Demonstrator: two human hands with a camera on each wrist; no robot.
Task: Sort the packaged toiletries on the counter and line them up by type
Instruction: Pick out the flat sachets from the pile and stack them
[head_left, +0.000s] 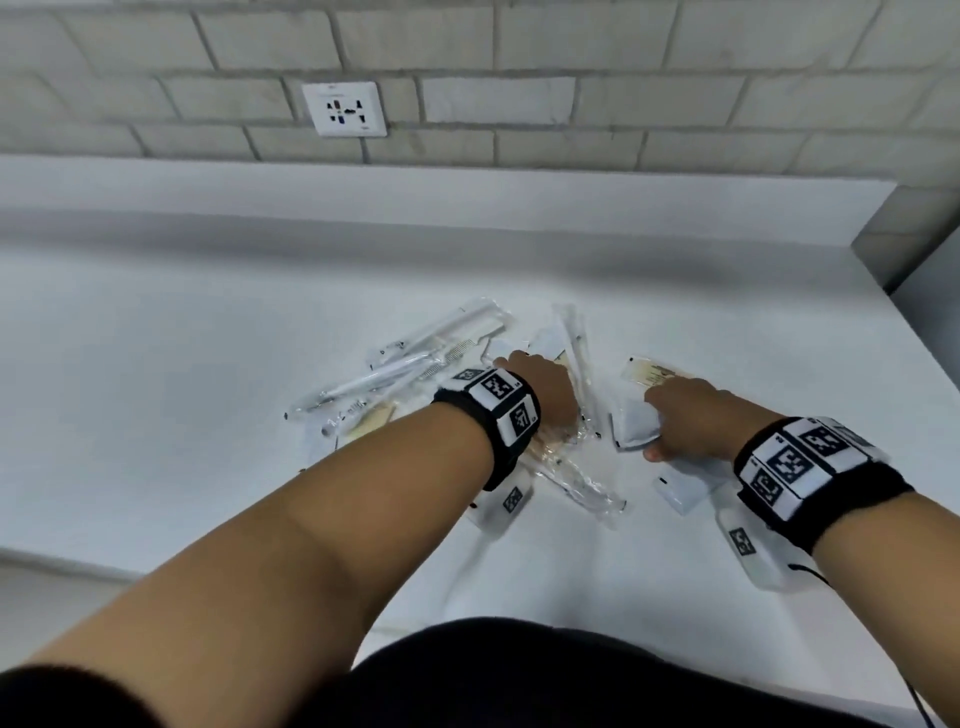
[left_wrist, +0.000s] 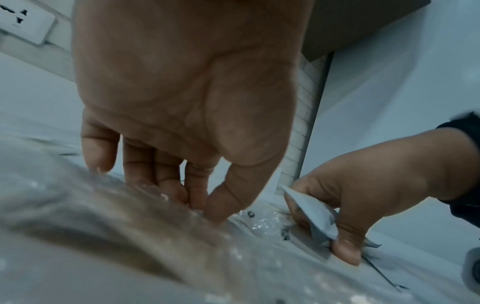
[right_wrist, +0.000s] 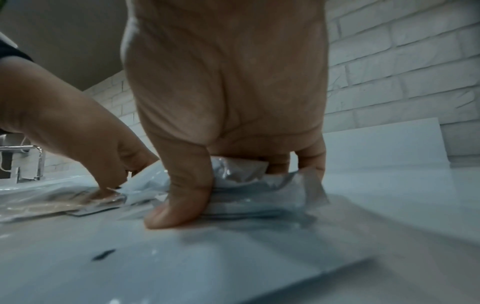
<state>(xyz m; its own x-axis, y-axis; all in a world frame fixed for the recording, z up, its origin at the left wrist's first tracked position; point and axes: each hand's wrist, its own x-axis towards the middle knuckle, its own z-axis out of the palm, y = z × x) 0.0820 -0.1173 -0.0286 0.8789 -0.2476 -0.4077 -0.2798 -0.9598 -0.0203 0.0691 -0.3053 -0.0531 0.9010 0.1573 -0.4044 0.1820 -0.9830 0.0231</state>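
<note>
A loose pile of packaged toiletries lies on the white counter (head_left: 208, 364). Long clear packets with combs and toothbrushes (head_left: 415, 358) fan out on its left. My left hand (head_left: 524, 366) reaches into the middle of the pile, and its thumb and fingertips (left_wrist: 202, 207) pinch the film of a clear packet (left_wrist: 130, 216) with beige contents. To the right, my right hand (head_left: 647, 428) grips a crumpled white sachet (head_left: 631, 431) between thumb and fingers (right_wrist: 233, 185). That sachet (left_wrist: 320, 220) also shows in the left wrist view. More white sachets (head_left: 680, 491) lie under the right wrist.
A brick wall with a power socket (head_left: 344, 109) backs the counter behind a raised ledge (head_left: 467, 192). The counter ends at a right edge (head_left: 878, 291). A chrome tap (right_wrist: 33, 162) stands far off on the left. Another beige packet (head_left: 657, 374) lies beyond the right hand.
</note>
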